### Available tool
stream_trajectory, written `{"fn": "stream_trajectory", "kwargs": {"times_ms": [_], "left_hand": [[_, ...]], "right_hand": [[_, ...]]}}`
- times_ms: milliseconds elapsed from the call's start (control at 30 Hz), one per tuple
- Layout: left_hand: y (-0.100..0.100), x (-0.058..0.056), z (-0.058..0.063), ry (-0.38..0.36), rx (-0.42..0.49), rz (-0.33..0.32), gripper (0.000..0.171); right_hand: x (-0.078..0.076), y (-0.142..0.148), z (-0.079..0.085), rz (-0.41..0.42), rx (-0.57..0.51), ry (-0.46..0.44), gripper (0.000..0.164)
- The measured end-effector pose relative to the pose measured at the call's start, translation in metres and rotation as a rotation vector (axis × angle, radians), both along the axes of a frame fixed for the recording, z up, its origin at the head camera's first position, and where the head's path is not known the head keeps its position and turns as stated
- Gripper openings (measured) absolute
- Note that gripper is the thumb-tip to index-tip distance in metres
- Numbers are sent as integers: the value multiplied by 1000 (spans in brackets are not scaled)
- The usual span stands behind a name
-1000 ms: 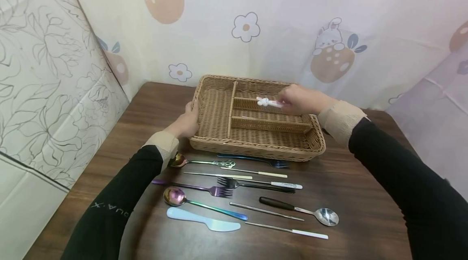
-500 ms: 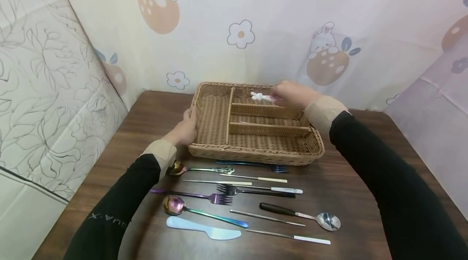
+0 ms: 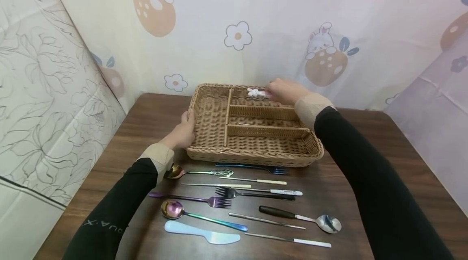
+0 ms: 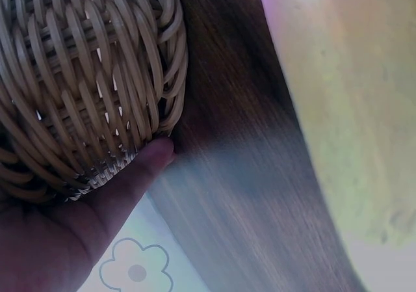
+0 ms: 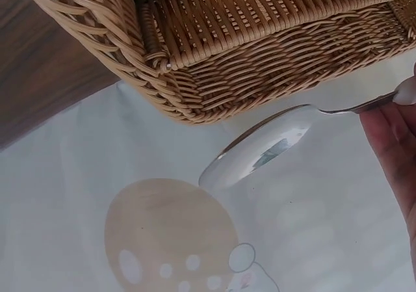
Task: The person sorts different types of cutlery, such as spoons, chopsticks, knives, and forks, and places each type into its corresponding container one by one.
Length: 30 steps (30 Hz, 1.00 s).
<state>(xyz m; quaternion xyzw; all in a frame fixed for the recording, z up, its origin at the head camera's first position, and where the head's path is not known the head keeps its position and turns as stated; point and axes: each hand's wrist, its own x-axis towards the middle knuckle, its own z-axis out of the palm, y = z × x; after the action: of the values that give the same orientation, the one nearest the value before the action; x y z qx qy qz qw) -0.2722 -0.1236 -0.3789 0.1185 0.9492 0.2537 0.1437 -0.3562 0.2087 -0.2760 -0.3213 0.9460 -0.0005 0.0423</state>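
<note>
My right hand (image 3: 285,91) pinches a spoon over the back right compartment of a wicker basket (image 3: 252,157). In the head view only the white rabbit-shaped end of its handle (image 3: 256,93) shows, pointing left. The right wrist view shows the spoon's shiny metal bowl (image 5: 263,146) near the basket's rim, with the fingers (image 5: 396,142) round the handle. At the basket's left side, my left hand (image 3: 183,132) grips the rim. Its thumb (image 4: 146,165) lies along the woven wall in the left wrist view.
In front of the basket lie a blue fork (image 3: 256,166), a gold spoon (image 3: 177,172), a purple fork (image 3: 212,201), a black fork (image 3: 252,193), a rainbow spoon (image 3: 173,209), a light-blue knife (image 3: 201,232), a black-handled spoon (image 3: 327,223) and several chopsticks (image 3: 267,220). Patterned curtain stands behind.
My right hand has carried the spoon left and back, from above the middle compartment to the back one. The left hand keeps its hold on the basket. The head view has shifted slightly.
</note>
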Motion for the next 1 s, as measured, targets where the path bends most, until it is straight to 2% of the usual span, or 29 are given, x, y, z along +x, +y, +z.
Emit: {"fn": "stream_trajectory", "kwargs": {"times_ms": [267, 633, 833, 1000], "left_hand": [[-3, 2, 3, 5, -3, 18, 79], [-3, 4, 2, 5, -16, 26, 79], [6, 3, 0, 21, -9, -11, 78], [13, 3, 0, 18, -13, -27, 77]], "right_hand": [[-10, -9, 0, 18, 24, 36, 9], [-20, -9, -17, 5, 29, 90, 12], [-21, 2, -26, 10, 49, 117, 13], [-20, 11, -33, -25, 62, 112, 11]]}}
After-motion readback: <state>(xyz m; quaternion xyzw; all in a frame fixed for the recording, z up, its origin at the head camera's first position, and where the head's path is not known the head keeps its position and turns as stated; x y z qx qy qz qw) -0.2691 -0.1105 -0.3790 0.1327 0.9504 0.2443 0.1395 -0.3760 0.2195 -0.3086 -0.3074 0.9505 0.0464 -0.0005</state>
